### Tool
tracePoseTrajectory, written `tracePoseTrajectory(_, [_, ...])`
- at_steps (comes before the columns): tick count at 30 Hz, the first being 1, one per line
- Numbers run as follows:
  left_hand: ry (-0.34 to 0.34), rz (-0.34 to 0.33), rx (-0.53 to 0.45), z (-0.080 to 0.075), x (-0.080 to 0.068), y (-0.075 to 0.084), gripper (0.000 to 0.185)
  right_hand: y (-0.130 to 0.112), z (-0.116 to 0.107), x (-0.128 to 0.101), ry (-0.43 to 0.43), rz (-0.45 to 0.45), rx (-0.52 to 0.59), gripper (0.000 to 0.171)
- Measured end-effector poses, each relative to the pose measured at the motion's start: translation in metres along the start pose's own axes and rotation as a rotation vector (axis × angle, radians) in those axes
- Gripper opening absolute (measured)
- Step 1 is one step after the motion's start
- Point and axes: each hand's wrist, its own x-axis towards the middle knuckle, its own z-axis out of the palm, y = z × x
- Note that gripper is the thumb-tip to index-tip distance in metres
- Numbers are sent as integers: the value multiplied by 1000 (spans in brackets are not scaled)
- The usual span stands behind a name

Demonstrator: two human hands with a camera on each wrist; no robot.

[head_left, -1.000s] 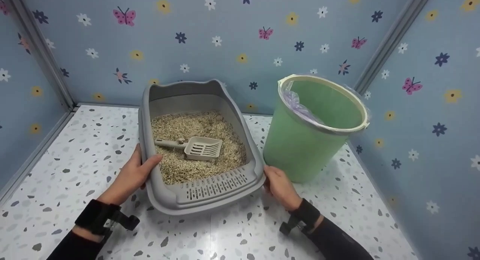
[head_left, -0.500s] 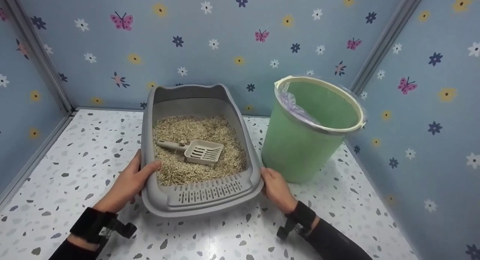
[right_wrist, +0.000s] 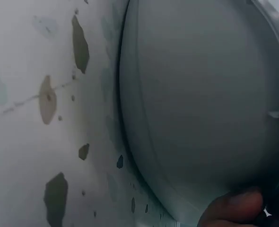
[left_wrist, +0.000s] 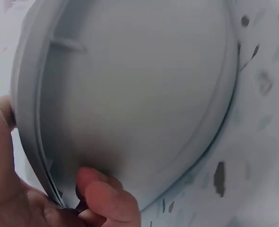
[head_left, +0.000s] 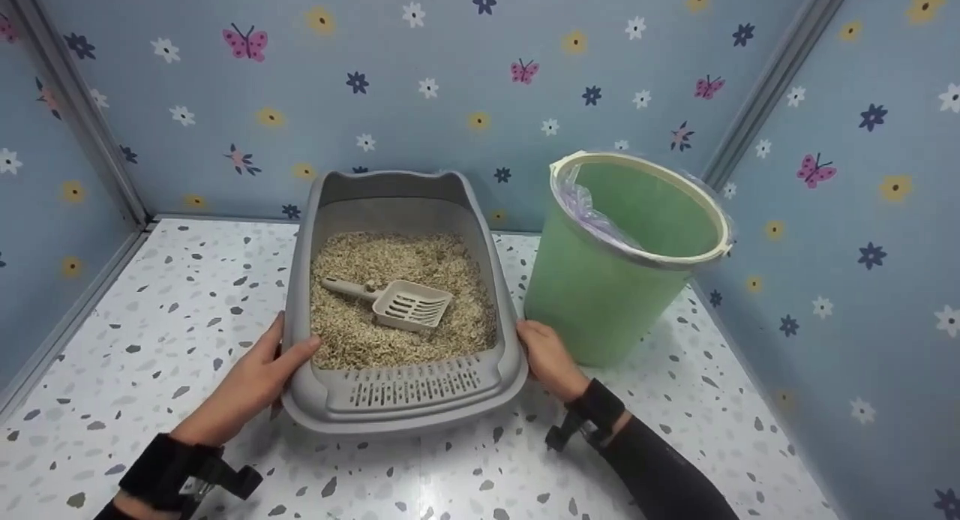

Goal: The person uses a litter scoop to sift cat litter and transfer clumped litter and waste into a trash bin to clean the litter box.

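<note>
A grey litter box (head_left: 416,404) with a slotted front lip stands on the speckled surface, part filled with tan litter (head_left: 390,250). On the litter lies a beige slotted litter scoop (head_left: 411,305), its handle toward the left wall of the box. My left hand (head_left: 251,381) grips the left rim near the front, thumb over the top and fingers curled under it in the left wrist view. At the front right corner my right hand (head_left: 551,359) holds the rim; its fingers (right_wrist: 239,208) show beneath the rim in the right wrist view.
A green waste bin (head_left: 592,302) with a cream rim and a thin clear-lilac liner (head_left: 592,212) stands close to the right of the box. Blue flowered panels (head_left: 420,55) rise behind and on both sides. Speckled white tabletop (head_left: 172,295) extends to the left.
The litter box has turned slightly, its back end swinging right so it sits straighter. Both hands have kept their hold, and the scoop has moved along with the box.
</note>
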Motion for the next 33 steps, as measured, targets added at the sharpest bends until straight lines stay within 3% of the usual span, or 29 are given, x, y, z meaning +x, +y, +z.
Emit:
tracePoseTrajectory(3, [8,9,-15,-1,1,1,92,28,-6,20,21,-32,-77,41])
tracePoseTrajectory(7, [19,9,4,-5,5,1,91,39,-8,20,71,-89,-235,42])
tracePoseTrajectory(11, [14,47,14,-6,10,-2,90,47,-9,13,70,-125,-244,45])
tracePoseTrajectory(14, [9,79,5,-4,12,-5,89,40,-7,-1,49,-148,-210,46])
tracePoseTrajectory(18, [33,88,18,0,11,-7,88,10,-1,-24,53,-203,-238,44])
tracePoseTrajectory(23, [41,87,12,1,7,-7,87,-22,8,-44,67,-183,-259,42])
tracePoseTrajectory(28, [34,106,24,1,7,-7,85,-28,11,-47,70,-116,-249,39])
tracePoseTrajectory(33, [38,100,21,0,9,-6,84,-27,10,-45,48,-88,-167,39])
